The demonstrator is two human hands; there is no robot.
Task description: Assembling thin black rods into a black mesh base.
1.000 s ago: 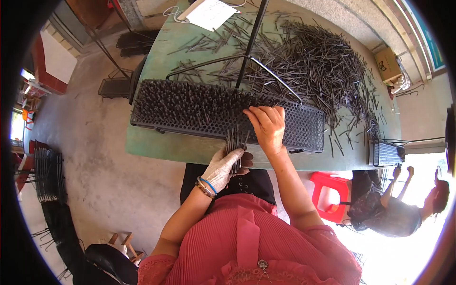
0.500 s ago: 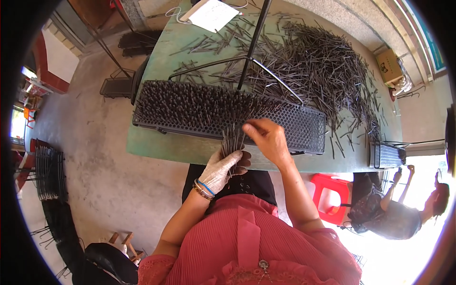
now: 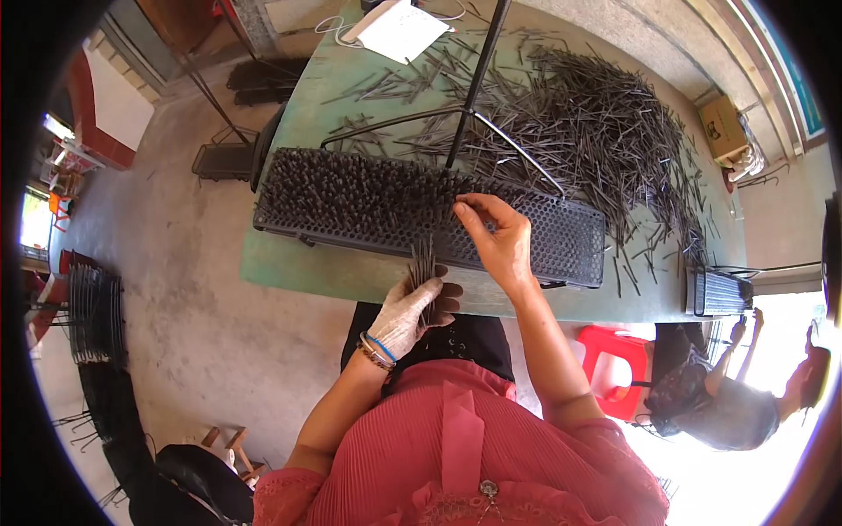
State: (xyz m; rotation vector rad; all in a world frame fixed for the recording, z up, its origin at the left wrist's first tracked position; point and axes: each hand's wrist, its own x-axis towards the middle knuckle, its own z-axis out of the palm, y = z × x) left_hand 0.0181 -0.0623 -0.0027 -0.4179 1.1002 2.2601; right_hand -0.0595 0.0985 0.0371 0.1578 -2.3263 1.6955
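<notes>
Since a moment ago the right hand (image 3: 498, 238) has come back from the bundle to the long black perforated rack (image 3: 430, 215), its thumb and forefinger pinched at the rack's top face near the middle; whether a pin sits between them is too small to tell. Left of that spot the rack bristles with thin dark metal pins standing upright, while to the right the holes are bare. Her left hand (image 3: 405, 313), in a pale glove with bracelets at the wrist, has its grip clenched around a bundle of thin dark pins (image 3: 423, 273), held upright just beside the rack's near edge. Behind the rack, a big loose heap of dark pins (image 3: 605, 131) sprawls across the green desk (image 3: 289, 263).
</notes>
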